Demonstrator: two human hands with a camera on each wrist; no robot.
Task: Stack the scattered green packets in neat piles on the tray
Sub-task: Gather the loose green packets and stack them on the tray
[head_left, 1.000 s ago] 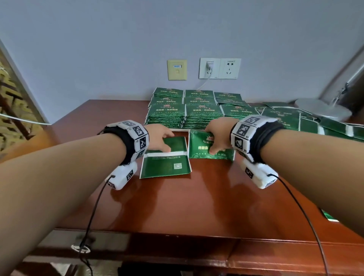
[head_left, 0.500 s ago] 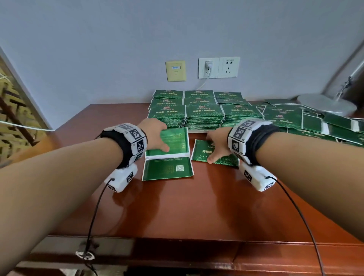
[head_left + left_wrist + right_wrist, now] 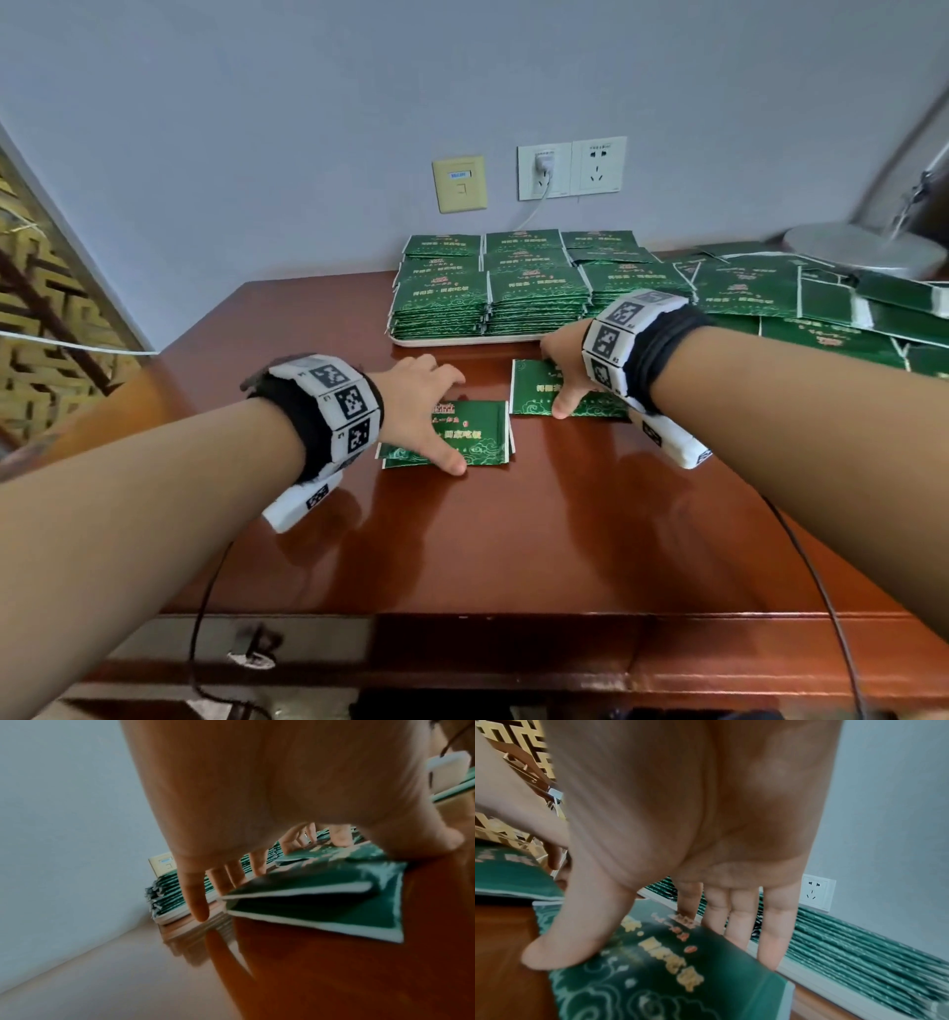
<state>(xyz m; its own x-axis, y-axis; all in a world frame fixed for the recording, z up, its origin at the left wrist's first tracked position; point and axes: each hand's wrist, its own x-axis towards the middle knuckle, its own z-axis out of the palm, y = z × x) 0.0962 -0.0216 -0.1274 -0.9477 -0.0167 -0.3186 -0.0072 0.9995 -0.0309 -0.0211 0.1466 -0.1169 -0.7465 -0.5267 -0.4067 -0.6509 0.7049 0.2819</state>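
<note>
Two green packets (image 3: 475,437) lie one on top of the other on the brown table. My left hand (image 3: 441,426) spans them, thumb at the near edge and fingers (image 3: 195,902) over the far edge; the upper packet gapes a little off the lower one. To the right lies a single green packet (image 3: 539,393). My right hand (image 3: 557,383) presses on it with the thumb (image 3: 559,953) on its printed face and straight fingers at its far edge. Just beyond stands the white tray (image 3: 462,340), holding neat piles of green packets (image 3: 534,303).
Several loose green packets (image 3: 821,308) lie scattered at the back right, beside a grey lamp base (image 3: 862,252). Wall sockets (image 3: 570,167) sit above the tray. A lattice screen (image 3: 51,308) stands at the left. The table's front edge (image 3: 462,611) is near me.
The left hand has brought the farther packet down onto the nearer one, so the two now lie stacked. The right hand has shifted its packet a little to the right.
</note>
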